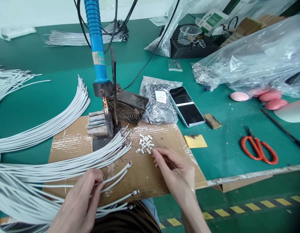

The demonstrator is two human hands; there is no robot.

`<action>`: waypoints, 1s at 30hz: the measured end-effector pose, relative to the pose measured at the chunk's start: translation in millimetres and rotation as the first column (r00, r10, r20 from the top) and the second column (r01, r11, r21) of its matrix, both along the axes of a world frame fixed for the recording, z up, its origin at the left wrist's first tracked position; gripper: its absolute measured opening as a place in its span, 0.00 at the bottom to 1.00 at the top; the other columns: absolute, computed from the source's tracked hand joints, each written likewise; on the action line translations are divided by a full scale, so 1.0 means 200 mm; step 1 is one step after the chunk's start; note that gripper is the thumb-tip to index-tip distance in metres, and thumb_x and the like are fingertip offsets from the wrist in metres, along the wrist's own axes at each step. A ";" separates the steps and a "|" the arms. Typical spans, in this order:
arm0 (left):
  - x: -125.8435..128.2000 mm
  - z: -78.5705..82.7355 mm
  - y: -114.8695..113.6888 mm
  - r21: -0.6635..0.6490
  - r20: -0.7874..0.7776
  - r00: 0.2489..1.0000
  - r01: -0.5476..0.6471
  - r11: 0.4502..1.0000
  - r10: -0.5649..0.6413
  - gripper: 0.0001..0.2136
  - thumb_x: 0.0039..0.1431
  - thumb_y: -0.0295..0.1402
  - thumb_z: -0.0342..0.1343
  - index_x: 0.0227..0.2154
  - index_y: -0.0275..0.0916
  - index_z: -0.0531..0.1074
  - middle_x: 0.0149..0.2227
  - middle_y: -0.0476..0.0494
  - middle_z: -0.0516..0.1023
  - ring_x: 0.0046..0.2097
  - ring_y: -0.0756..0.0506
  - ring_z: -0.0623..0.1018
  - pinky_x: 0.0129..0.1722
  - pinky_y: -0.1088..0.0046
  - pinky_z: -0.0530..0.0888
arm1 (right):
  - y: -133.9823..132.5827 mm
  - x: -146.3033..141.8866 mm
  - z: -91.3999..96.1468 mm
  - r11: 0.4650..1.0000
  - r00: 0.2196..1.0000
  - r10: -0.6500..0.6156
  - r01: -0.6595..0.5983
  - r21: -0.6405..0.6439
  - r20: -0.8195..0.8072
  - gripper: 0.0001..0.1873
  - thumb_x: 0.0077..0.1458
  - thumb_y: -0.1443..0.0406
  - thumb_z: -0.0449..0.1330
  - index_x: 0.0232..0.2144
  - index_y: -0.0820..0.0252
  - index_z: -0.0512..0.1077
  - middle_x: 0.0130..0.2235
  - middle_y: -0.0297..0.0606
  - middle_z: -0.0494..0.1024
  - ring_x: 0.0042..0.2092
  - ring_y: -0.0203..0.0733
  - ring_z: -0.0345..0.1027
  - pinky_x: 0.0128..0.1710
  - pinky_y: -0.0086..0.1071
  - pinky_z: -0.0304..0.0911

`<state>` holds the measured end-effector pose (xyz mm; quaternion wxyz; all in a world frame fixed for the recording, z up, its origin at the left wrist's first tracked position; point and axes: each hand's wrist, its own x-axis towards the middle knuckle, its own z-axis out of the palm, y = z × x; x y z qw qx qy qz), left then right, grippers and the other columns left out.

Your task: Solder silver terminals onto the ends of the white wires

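Note:
My left hand [83, 197] pinches a white cable [116, 176] between thumb and fingers, over the front of the cardboard sheet [159, 181]. More white cables [74, 165] with small tips run in a bundle beside and behind it. My right hand [178, 174] is closed at the near right side of a small pile of white connector pieces [145, 142]. Its thumb and forefinger meet close to the pile; whatever lies between them is too small to make out. Close to my lap, other cables [125, 196] end in metal-tipped connectors.
A blue-handled soldering iron [98, 61] hangs upright over the cardboard, beside a dark fan [128, 106]. Farther right are a bag of parts [159, 100], a phone [187, 106], a yellow sponge [195, 141] and orange-handled scissors [258, 148]. Another cable bundle [50, 126] lies left.

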<state>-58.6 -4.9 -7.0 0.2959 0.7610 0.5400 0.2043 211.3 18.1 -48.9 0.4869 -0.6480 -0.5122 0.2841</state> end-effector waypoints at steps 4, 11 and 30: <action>0.05 0.11 -0.01 -0.329 0.139 0.989 0.086 0.940 -0.042 0.02 0.68 0.34 0.57 0.40 0.48 0.75 0.33 0.51 0.82 0.33 0.47 0.80 0.36 0.76 0.72 | 0.02 -0.01 -0.01 0.998 0.991 0.070 -0.070 -0.006 0.115 0.04 0.59 0.64 0.69 0.37 0.55 0.83 0.29 0.33 0.78 0.26 0.37 0.69 0.26 0.31 0.68; 0.19 0.05 0.13 -0.716 0.438 0.808 0.048 0.696 0.395 0.15 0.68 0.46 0.59 0.31 0.40 0.71 0.23 0.56 0.67 0.21 0.54 0.57 0.21 0.79 0.54 | 0.01 -0.04 -0.02 0.995 0.966 0.096 -0.099 0.000 0.238 0.07 0.60 0.63 0.67 0.29 0.55 0.79 0.28 0.34 0.77 0.29 0.40 0.70 0.32 0.34 0.70; 0.20 0.07 0.15 -0.785 0.490 0.624 0.012 0.619 0.609 0.20 0.60 0.50 0.66 0.29 0.36 0.75 0.25 0.54 0.68 0.20 0.58 0.52 0.20 0.78 0.45 | -0.01 -0.32 0.15 0.948 0.837 0.268 -0.318 -0.025 -0.478 0.08 0.59 0.68 0.68 0.36 0.51 0.87 0.27 0.32 0.80 0.23 0.32 0.63 0.22 0.24 0.59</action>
